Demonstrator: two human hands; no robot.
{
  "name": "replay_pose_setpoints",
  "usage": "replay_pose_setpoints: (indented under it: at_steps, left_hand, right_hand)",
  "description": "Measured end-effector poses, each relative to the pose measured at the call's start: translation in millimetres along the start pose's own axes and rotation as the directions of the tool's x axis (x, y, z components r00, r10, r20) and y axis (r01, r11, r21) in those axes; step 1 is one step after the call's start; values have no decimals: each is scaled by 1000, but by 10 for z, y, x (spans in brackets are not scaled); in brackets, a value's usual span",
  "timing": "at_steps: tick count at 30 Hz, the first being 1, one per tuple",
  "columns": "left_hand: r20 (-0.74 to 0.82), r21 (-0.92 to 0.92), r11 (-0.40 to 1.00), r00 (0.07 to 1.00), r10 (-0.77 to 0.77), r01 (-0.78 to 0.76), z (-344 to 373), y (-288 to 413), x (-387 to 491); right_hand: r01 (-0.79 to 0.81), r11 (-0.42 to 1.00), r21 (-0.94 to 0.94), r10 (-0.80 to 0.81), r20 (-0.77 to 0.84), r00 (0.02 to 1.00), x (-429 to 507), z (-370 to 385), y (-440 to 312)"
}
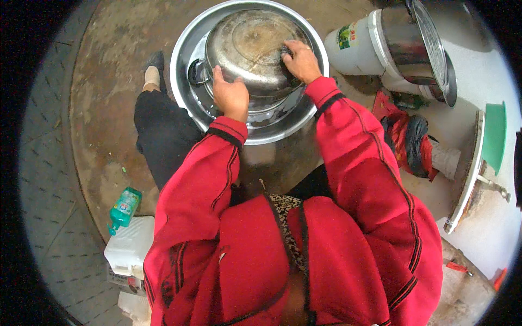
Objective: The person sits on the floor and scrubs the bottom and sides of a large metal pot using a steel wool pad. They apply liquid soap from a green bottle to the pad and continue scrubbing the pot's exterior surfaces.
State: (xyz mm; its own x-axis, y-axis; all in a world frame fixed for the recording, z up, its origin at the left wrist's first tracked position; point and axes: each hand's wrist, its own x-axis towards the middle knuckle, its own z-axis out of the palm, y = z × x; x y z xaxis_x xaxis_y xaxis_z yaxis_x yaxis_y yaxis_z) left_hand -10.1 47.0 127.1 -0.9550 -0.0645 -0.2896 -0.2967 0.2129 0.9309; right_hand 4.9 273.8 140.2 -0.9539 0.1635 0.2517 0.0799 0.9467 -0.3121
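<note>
A stainless steel pot (248,45) lies upside down in a wide metal basin (281,132), its stained base facing up. Some water glints in the basin around it. The pot's black-and-metal side handle (197,72) sticks out on the left. Close to that handle, my left hand (231,93) holds the near side of the pot, thumb and fingers against the wall. On the right part of the base, my right hand (302,61) presses a small dark scouring pad (286,51), mostly hidden under the fingers.
White plastic buckets (355,45) and a steel pot (405,42) stand at the upper right. Red and black plastic bags (416,142) lie below them. A green detergent bottle (125,207) lies by a white plastic box (130,244) at the lower left.
</note>
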Motion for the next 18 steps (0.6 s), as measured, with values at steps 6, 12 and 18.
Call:
replay_pose_setpoints:
  at_steps: [6, 12, 18]
  left_hand:
    - [-3, 191, 981, 1000, -23, 23, -28, 122, -85]
    - [16, 126, 992, 1000, -5, 3, 9, -159, 67]
    - [91, 37, 986, 982, -164, 161, -32, -96, 87]
  right_hand:
    - [-193, 981, -28, 195, 98, 976, -456, -332, -144]
    - [96, 983, 154, -94, -23, 995, -724, -127, -1277]
    - [76, 991, 106, -65, -100, 993, -903, -197, -956]
